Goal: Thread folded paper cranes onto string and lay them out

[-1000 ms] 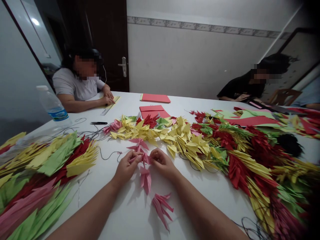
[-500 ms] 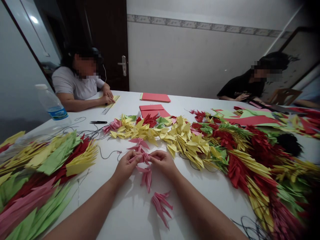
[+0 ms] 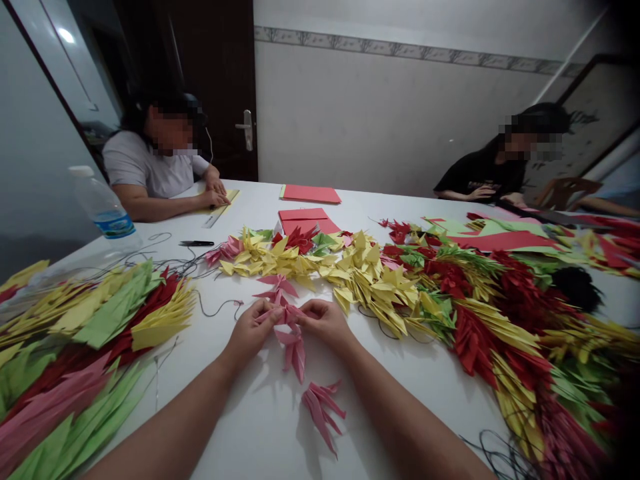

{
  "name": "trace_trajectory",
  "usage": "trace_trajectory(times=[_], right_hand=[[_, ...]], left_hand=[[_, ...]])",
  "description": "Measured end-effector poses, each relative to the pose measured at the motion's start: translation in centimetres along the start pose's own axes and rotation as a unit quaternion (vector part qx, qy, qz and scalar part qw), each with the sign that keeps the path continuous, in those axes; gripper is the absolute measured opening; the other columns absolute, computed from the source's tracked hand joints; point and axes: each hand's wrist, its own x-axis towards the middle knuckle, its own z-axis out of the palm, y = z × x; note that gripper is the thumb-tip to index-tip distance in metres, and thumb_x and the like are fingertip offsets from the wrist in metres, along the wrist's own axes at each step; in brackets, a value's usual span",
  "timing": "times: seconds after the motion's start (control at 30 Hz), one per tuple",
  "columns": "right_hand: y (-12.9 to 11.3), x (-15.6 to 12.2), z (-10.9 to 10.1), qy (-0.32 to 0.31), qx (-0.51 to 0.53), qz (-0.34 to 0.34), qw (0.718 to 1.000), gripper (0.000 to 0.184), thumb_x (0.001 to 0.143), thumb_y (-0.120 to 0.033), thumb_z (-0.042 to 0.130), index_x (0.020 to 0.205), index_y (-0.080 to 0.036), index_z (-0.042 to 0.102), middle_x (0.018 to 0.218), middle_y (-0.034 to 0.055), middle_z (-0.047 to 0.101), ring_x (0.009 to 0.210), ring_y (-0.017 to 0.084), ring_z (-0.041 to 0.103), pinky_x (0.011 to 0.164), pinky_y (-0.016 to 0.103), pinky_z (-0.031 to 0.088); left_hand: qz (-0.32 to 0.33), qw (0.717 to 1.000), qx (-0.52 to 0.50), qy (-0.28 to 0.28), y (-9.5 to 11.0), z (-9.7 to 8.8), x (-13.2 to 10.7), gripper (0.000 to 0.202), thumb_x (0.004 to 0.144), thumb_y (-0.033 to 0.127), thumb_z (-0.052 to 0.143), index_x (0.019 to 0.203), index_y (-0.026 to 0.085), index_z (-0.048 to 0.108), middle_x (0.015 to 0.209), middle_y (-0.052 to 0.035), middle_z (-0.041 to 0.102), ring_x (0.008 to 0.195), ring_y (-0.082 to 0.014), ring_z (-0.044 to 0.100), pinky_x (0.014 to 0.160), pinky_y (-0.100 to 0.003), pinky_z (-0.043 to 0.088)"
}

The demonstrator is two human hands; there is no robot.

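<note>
Pink origami crane (image 3: 289, 317), frame center.
Left hand (image 3: 256, 328) and right hand (image 3: 324, 325) each pinch one side, thumbs and fingers nearly closed.

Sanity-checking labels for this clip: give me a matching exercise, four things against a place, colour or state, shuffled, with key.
Things
1. Plastic bottle
2. Small pointed tool
3. Nearest pink paper piece
4. Pink paper piece second from the back

Place, colour or state
A. Lying between the forearms, not held
B. Mostly black
C. Pinched by the left grip and the right grip
D. White cap, blue label

Pairs: 1-D, 2-B, 3-A, 4-C
</note>
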Motion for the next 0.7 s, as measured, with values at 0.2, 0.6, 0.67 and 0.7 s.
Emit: trace_trajectory(times=[0.2, 0.6, 0.67, 0.7], right_hand=[[0.05, 0.09, 0.03, 0.009, -0.023, 0.004, 1.000, 0.031, 0.050, -0.043, 0.074, 0.055, -0.016, 0.060, 0.049, -0.0042, 0.049, 0.049, 0.008, 0.039, 0.048, 0.022, 0.031], [-0.09, 0.10, 0.16, 0.012, -0.019, 0.022, 0.999, 0.033, 0.049, -0.041, 0.074, 0.050, -0.016, 0.052, 0.045, -0.0077, 0.037, 0.047, 0.006, 0.030, 0.046, 0.021, 0.025], [0.09, 0.15, 0.16, 0.015, -0.019, 0.024, 0.999, 0.033, 0.049, -0.040, 0.075, 0.050, -0.016, 0.051, 0.045, -0.0077, 0.037, 0.046, 0.006, 0.031, 0.046, 0.021, 0.024], [0.18, 0.17, 0.15, 0.016, -0.017, 0.025, 0.999, 0.033, 0.049, -0.040, 0.075, 0.050, -0.016, 0.052, 0.045, -0.0074, 0.039, 0.046, 0.006, 0.032, 0.046, 0.021, 0.025]], left_hand=[[-0.005, 1.000, -0.007, -0.016, 0.07, -0.11, -0.09, 0.031, 0.072, 0.042, 0.058, 0.061, 0.017, 0.042, 0.070, 0.0000, 0.056, 0.070, -0.0132, 0.051, 0.068, -0.024, 0.038], [-0.006, 0.998, -0.027, -0.048, -0.12, -0.28, -0.12, 0.029, 0.076, 0.036, 0.055, 0.062, 0.018, 0.037, 0.084, -0.0030, 0.061, 0.081, -0.0145, 0.054, 0.075, -0.026, 0.038], [-0.004, 0.998, -0.027, -0.051, -0.07, -0.27, -0.12, 0.030, 0.076, 0.037, 0.055, 0.061, 0.018, 0.037, 0.083, -0.0024, 0.061, 0.080, -0.0145, 0.054, 0.074, -0.026, 0.038], [-0.004, 0.998, -0.028, -0.050, -0.05, -0.26, -0.11, 0.031, 0.076, 0.037, 0.056, 0.061, 0.018, 0.037, 0.082, -0.0020, 0.060, 0.080, -0.0144, 0.054, 0.073, -0.026, 0.038]])
